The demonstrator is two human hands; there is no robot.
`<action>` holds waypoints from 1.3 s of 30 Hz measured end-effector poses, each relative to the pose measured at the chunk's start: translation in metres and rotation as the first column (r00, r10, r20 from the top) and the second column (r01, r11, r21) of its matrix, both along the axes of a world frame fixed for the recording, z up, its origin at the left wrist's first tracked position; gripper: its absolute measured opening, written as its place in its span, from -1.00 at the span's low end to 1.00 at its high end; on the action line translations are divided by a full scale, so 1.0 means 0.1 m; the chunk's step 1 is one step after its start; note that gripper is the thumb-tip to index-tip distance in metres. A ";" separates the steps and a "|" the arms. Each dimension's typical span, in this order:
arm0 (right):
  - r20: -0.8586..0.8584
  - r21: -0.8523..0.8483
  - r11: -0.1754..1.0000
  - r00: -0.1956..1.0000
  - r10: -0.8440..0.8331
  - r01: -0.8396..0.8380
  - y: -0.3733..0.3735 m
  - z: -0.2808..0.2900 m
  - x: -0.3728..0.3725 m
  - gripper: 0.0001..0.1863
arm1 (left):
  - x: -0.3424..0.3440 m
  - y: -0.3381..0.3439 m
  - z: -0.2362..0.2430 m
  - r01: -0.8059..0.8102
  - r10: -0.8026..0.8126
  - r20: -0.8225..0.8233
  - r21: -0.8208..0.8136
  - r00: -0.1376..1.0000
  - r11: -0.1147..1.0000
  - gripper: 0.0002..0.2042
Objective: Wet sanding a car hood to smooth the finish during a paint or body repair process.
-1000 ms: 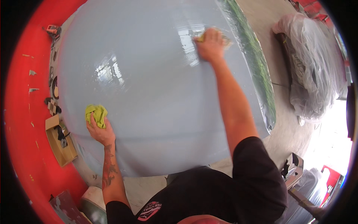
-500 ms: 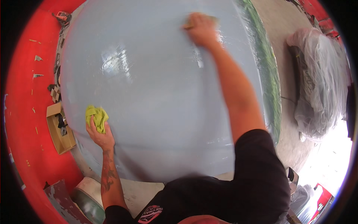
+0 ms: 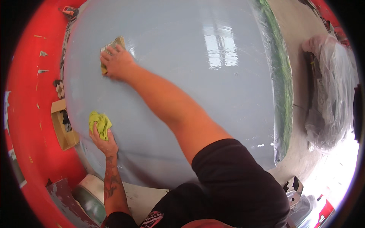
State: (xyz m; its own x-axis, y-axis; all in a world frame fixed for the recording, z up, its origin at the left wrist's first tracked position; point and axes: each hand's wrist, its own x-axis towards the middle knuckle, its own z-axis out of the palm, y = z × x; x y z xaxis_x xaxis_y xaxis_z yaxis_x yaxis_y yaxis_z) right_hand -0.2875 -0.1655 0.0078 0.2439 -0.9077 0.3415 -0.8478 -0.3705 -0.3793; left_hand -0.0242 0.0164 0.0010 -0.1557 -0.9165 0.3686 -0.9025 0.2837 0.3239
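A broad, glossy grey-blue vehicle panel (image 3: 163, 49), wet-looking with bright reflections, spreads out in front of me. My right hand (image 3: 118, 65) lies flat on its far left part, fingers spread over a flat yellowish-brown pad (image 3: 121, 41) that shows past the fingertips; the pad's exact kind I cannot make out. Nearer to me, at the panel's left edge, my left hand (image 3: 104, 143) grips a crumpled yellow-green cloth (image 3: 100, 123) between thumb and fingers. The cloth rests on or just over the panel.
Green masking film (image 3: 283, 83) runs along the panel's right side. Beyond it stands a large object wrapped in clear plastic (image 3: 331, 91). On the left, an open cardboard box (image 3: 62, 129) sits near a red wall (image 3: 34, 95). A curved panel piece (image 3: 89, 199) lies at lower left.
My right hand has swept the pad from the far right across to the left, and a little nearer. My left hand stays almost in place with the cloth. The view has shifted slightly.
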 end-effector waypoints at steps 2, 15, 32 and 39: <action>-0.120 0.176 0.978 0.989 -0.089 0.110 -0.14 -0.02 -0.55 -0.38 | 0.11 0.03 -0.01 -0.029 0.029 0.021 0.004 0.999 1.000 -0.42; -0.322 0.001 0.680 0.644 -0.693 0.733 3.10 -0.13 -2.96 -0.27 | -0.02 0.02 0.01 -0.029 0.035 -0.081 0.071 0.996 0.997 -0.45; -0.299 -0.111 0.603 0.552 -0.778 0.790 1.40 -0.28 -3.60 -0.20 | -0.04 -0.03 -0.04 -0.004 0.004 0.007 -0.007 1.000 1.000 -0.42; -0.280 0.206 0.485 0.526 -0.803 0.850 3.68 -0.19 -2.52 -0.17 | 0.09 -0.04 -0.07 0.032 -0.030 0.030 -0.067 0.999 0.997 -0.42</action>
State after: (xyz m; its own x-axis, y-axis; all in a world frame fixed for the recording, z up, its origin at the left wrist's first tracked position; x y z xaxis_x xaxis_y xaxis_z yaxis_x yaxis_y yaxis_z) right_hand -0.5399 0.2026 -0.0112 -0.6535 -0.7542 0.0646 -0.7495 0.6328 -0.1946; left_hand -0.0152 0.0126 -0.0063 -0.1955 -0.8842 0.4243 -0.9016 0.3323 0.2770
